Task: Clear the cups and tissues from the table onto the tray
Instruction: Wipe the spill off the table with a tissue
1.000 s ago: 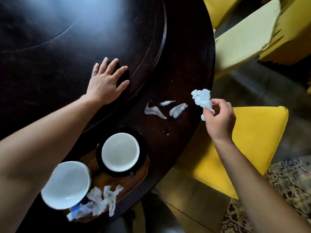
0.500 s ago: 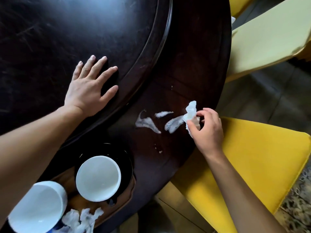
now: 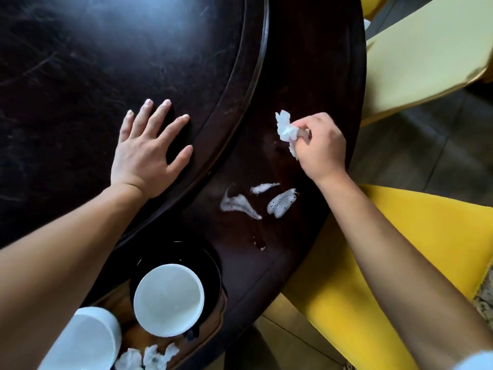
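A crumpled white tissue (image 3: pixel 286 130) is pinched in the right hand (image 3: pixel 321 148) above the dark table (image 3: pixel 306 76). 2 white cups (image 3: pixel 168 300) (image 3: pixel 82 343) stand upright on the brown tray (image 3: pixel 120 303). More crumpled tissues (image 3: pixel 146 359) lie on the tray beside them.

A bright yellow chair seat (image 3: pixel 378 263) tucks under the near right rim, a pale yellow chair (image 3: pixel 426 54) sits beyond it at upper right, grey floor tiles (image 3: pixel 426 145) show between them, and white foamy smears (image 3: pixel 240 205) streak the dark wood.
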